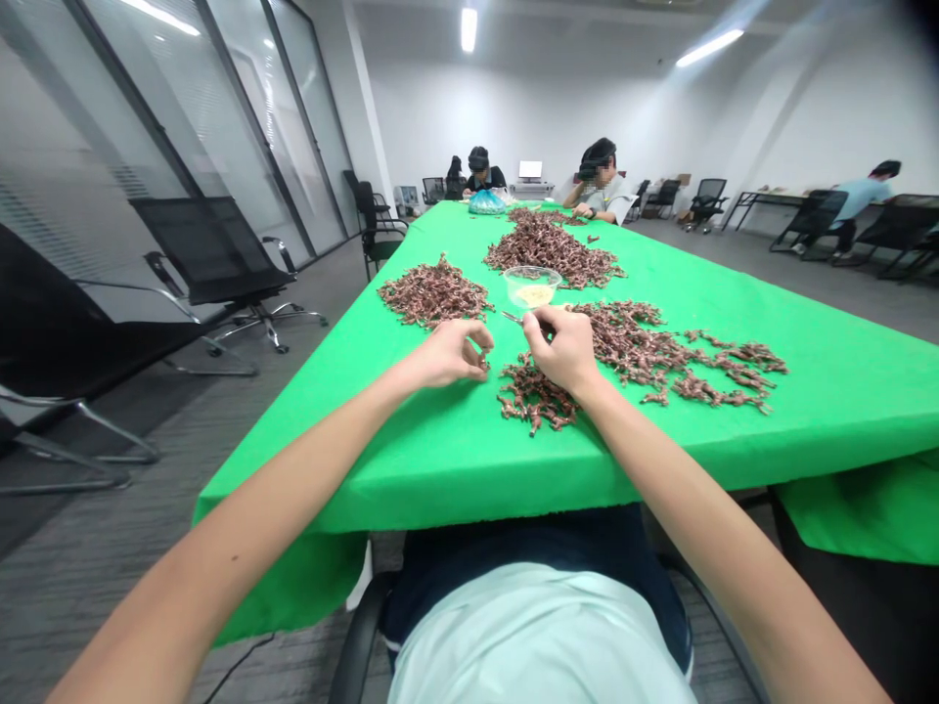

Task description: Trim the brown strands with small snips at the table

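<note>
Tweezers [514, 318] are gripped near frame centre by the closed right hand [561, 350], just above a brown twig pile [535, 401] on the green worktop [828, 391]; the left hand [449, 354] is held pinched shut.

This room is serving as an open office workroom: glass partition walls [242, 127] are running down one side, black mesh office chairs [212, 254] are standing on grey carpet [110, 606], strip lights [469, 29] are shining overhead, and people [598, 181] are sitting at a long tabletop [734, 430] draped in green cloth, near a laptop [529, 170] by the far wall.
</note>
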`<state>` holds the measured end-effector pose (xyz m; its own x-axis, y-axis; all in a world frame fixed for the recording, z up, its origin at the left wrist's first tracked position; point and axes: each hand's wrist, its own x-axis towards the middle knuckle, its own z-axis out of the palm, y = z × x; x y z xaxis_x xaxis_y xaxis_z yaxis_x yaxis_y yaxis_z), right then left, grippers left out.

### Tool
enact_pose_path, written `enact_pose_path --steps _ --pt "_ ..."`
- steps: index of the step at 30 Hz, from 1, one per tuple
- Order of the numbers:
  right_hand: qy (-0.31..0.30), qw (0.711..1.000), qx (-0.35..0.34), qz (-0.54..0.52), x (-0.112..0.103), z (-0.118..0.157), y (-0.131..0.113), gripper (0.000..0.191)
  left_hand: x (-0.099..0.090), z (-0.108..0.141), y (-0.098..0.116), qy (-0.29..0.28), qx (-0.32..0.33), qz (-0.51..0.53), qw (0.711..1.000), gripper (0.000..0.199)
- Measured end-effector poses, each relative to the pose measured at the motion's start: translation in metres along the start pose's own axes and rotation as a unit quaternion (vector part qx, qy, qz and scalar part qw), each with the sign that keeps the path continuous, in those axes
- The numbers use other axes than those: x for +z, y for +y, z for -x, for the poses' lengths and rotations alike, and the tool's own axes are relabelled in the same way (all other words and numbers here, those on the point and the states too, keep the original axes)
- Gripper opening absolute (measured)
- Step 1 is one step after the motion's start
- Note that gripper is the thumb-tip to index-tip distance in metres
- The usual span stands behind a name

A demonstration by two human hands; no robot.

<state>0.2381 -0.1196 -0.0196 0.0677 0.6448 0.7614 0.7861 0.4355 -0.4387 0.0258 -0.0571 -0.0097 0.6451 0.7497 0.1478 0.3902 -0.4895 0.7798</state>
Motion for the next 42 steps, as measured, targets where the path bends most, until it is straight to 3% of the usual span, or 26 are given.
enact_pose_path --steps 8,13,18,25,28,33,42 --pt "-0.026 0.999 -0.034 0.006 0.001 0.002 0.002 0.036 -0.001 0.0 -0.001 -0.039 0.064 0.022 0.997 0.035" --pt "-0.032 0.999 -0.036 0.014 0.002 0.002 0.002 0.036 -0.003 0.001 -0.001 -0.048 0.064 -0.006 0.997 0.039" --pt "-0.037 0.999 -0.038 0.012 0.001 0.002 0.001 0.035 -0.005 0.001 0.004 0.0 0.084 -0.008 0.996 0.027" --pt "-0.033 0.998 -0.044 0.01 0.0 0.002 -0.001 0.035 -0.007 0.002 0.005 0.032 0.034 0.04 0.998 0.035" --pt "-0.039 0.998 -0.043 0.015 0.0 0.002 0.0 0.035 -0.008 0.002 0.005 0.014 0.035 0.043 0.998 0.035" --pt "-0.037 0.998 -0.055 0.011 0.001 0.002 0.001 0.034 -0.01 0.005 0.012 -0.065 0.023 0.052 0.996 0.038" --pt "-0.038 0.997 -0.06 0.002 0.001 0.002 0.001 0.033 -0.018 0.01 0.017 -0.078 0.045 -0.095 0.991 0.035"
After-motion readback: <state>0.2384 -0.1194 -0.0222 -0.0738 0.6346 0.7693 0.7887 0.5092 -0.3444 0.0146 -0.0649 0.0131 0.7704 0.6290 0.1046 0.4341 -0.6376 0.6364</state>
